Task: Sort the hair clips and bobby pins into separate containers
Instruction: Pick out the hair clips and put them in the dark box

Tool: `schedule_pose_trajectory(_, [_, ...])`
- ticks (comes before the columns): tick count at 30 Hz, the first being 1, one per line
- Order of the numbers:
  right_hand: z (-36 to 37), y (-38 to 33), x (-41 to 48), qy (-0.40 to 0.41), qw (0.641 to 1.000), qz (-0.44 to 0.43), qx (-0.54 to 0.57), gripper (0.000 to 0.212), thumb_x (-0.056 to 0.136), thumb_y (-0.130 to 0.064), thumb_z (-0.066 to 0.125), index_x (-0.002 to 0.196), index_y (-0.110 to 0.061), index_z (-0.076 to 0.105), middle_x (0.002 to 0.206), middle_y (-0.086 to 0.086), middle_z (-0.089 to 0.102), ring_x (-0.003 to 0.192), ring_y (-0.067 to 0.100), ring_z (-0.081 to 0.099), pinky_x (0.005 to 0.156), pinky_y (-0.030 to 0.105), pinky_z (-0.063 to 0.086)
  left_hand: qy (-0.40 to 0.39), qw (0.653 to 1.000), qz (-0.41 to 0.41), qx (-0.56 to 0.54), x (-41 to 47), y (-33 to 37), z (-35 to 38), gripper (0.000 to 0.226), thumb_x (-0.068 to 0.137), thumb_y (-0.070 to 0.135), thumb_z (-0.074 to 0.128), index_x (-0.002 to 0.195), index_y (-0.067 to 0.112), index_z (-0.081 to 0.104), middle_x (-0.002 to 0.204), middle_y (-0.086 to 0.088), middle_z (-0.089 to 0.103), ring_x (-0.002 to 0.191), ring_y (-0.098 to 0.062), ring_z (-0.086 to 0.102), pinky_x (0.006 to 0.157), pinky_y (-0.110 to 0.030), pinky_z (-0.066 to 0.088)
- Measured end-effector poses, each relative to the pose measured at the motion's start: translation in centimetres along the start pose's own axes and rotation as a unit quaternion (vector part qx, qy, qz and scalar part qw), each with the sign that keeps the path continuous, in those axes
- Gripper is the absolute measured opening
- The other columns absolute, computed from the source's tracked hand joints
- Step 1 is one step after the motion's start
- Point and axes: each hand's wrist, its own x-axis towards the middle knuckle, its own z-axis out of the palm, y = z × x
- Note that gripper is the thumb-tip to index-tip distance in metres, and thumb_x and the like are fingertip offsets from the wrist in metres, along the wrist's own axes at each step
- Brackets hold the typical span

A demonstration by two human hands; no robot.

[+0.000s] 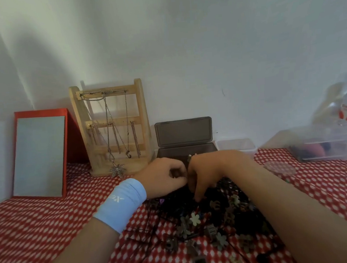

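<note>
Your two forearms come in from the near edge and meet over the middle of the tabletop [41,224], which is covered with a red cloth with white dots. Between them, close to you, lies a loose heap of hair clips [216,217], many dark and some shaped like pale flowers. Thin black bobby pins [147,235] lie scattered at the left side of the heap. Nothing of this heap is in a container.

Your left hand [163,177], with a light blue wristband [122,204], is at the far side of the heap. Its fingers are curled tight into the palm. Something dark shows in the hollow, but I cannot tell if it is a thing you hold or only shadow.

Your right hand [207,172] is just beside it, almost touching. Its fingers [197,198] bend down into the dark clips and the tips touch them. I cannot tell whether they pinch one.

Just behind both hands stands a dark grey box [184,132] with its lid up against the wall. A clear container [237,145] sits at its right, touching or nearly so.

Far left, a mirror [38,156] in a red frame leans back. A wooden stand [110,126] with chains hanging on it is between the mirror and the grey box. Far right is a clear plastic box [325,146], blurred, with dark and red things inside.
</note>
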Motion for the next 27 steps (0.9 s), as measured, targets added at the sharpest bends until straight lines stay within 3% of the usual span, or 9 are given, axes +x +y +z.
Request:
schedule_pose_trajectory(4, [-0.2,0.3,-0.2,0.026,1.000,0.007,0.002,0.016,0.073,-0.044,0.082,0.083,-0.032,0.077,0.079,-0.007,0.075,0.064,0.009,0.068,0.075,0.034,0.060,-0.164,0.986,-0.005,-0.005,-1.2,0.6,-1.2,0.017,0.082,0.042,0.075,0.098,0.034,0.075,0.093,0.018,0.070,0.085,0.001,0.062,0.078,-0.019,0.051])
schedule_pose_trajectory(7, [-0.8,0.6,-0.9,0.032,0.998,0.001,0.058,0.009,0.084,-0.037,0.076,0.089,-0.029,0.074,0.075,-0.006,0.076,0.072,0.009,0.073,0.064,0.028,0.060,-0.221,0.973,-0.010,0.065,-1.4,0.9,-1.4,0.031,0.080,0.046,0.077,0.110,0.038,0.073,0.105,0.019,0.067,0.089,0.003,0.059,0.076,-0.014,0.045])
schedule_pose_trajectory(10, [-1.3,0.7,-1.3,0.037,0.992,-0.019,0.122,0.012,0.089,-0.017,0.072,0.100,-0.019,0.069,0.077,-0.005,0.074,0.072,0.012,0.075,0.056,0.023,0.055,-0.217,0.972,-0.015,0.085,-1.3,0.7,-1.5,0.034,0.080,0.043,0.077,0.112,0.034,0.073,0.103,0.020,0.066,0.088,0.005,0.058,0.074,-0.011,0.042])
schedule_pose_trajectory(13, [-1.7,0.7,-1.7,0.037,0.990,-0.045,0.127,0.017,0.089,-0.010,0.070,0.102,-0.021,0.071,0.072,-0.013,0.071,0.071,0.009,0.072,0.056,0.021,0.054,-0.190,0.979,-0.032,0.063,-1.4,0.5,-1.8,0.032,0.078,0.041,0.080,0.107,0.029,0.073,0.104,0.017,0.068,0.094,-0.001,0.062,0.081,-0.017,0.049])
schedule_pose_trajectory(17, [-1.9,-0.6,-2.1,-0.036,0.992,-0.046,0.108,0.018,0.085,-0.020,0.079,0.103,-0.022,0.076,0.071,-0.015,0.072,0.069,0.007,0.069,0.056,0.021,0.052,-0.170,0.983,-0.056,0.028,-1.8,0.1,-3.0,0.029,0.079,0.039,0.079,0.104,0.028,0.070,0.103,0.017,0.066,0.094,-0.001,0.061,0.086,-0.021,0.050])
schedule_pose_trajectory(22, [-0.4,-3.5,-1.3,-0.139,0.990,-0.003,0.031,0.018,0.079,-0.035,0.084,0.093,-0.027,0.076,0.077,-0.013,0.073,0.068,0.008,0.070,0.055,0.020,0.051,-0.142,0.985,-0.092,0.038,-2.1,-0.9,-4.1,0.031,0.081,0.042,0.076,0.107,0.031,0.064,0.114,0.012,0.061,0.107,-0.008,0.058,0.095,-0.031,0.051])
schedule_pose_trajectory(27, [0.4,-4.1,-0.9,-0.138,0.990,0.018,-0.010,0.023,0.080,-0.031,0.083,0.099,-0.021,0.076,0.084,-0.007,0.075,0.069,0.010,0.071,0.060,0.023,0.053,-0.108,0.991,-0.073,0.020,-2.0,-1.0,-3.8,0.039,0.086,0.033,0.073,0.122,0.031,0.059,0.112,0.012,0.061,0.095,0.000,0.057,0.087,-0.023,0.048])
